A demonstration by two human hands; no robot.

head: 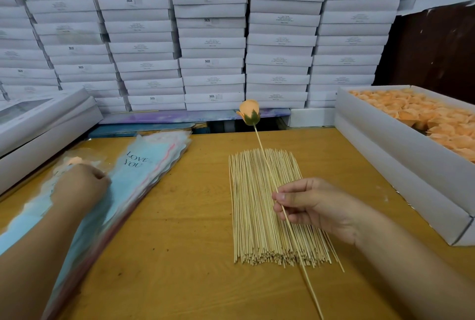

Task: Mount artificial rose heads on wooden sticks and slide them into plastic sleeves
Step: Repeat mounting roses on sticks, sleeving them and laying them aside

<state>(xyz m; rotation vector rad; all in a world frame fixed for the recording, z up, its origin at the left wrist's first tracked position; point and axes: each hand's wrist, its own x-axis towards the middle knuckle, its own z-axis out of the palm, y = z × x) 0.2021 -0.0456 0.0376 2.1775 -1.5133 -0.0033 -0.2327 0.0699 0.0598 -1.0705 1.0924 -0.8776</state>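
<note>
Pale wood formed the single stick (264, 159) held in the right hand (312, 207), its long axis running from about five o'clock at the bottom edge to eleven o'clock, the flower end pointing up and away from the person. One peach rose head (248, 112) with a green calyx sat on that far tip, raised above the back edge of the table (180, 229). The right hand's thumb and fingers were curled and pinched the stick near its middle, above the bundle of sticks (267, 206). That bundle, too many to count, lay flat on the table at centre, the thin straight sticks roughly parallel and pointing toward twelve o'clock, cut ends square at the near side. At nine o'clock lay one fanned stack of plastic sleeves (144, 165), glossy, pale blue with pink edging, the top one printed "LOVE YOU". The left hand (79, 183) rested on that stack with fingers curled under; what it gripped could not be told, the area being blurred. At three o'clock stood one white cardboard tray (390, 155) filled with many peach rose heads (421, 116). Stacked white boxes (210, 36) formed the back wall.
</note>
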